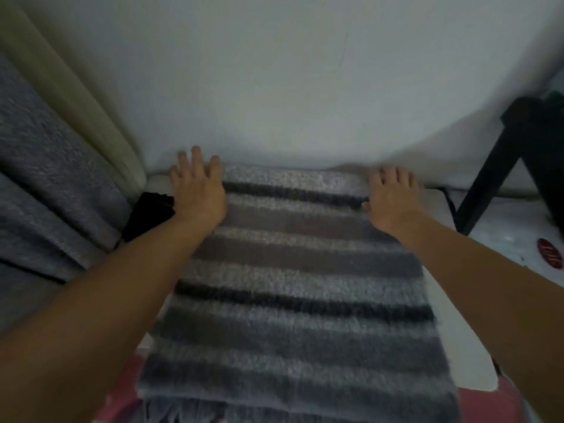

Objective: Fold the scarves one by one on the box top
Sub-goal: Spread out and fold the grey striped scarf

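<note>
A fuzzy scarf [299, 300] with grey, brown and black stripes lies spread flat on the white box top [457, 346], its fringe hanging over the near edge. My left hand [198, 187] rests flat with straight fingers on the scarf's far left corner. At the far right corner my right hand [393, 196] lies palm down, its fingers spread over the scarf's edge. Both hands sit close to the white wall behind the box.
A grey curtain [52, 184] and a pale one [76, 87] hang at the left. A black cloth [149, 215] lies beside my left wrist. A black stand [506, 154] leans at the right, with a red round item [551, 256] below it. Pink fabric [122, 392] shows under the box.
</note>
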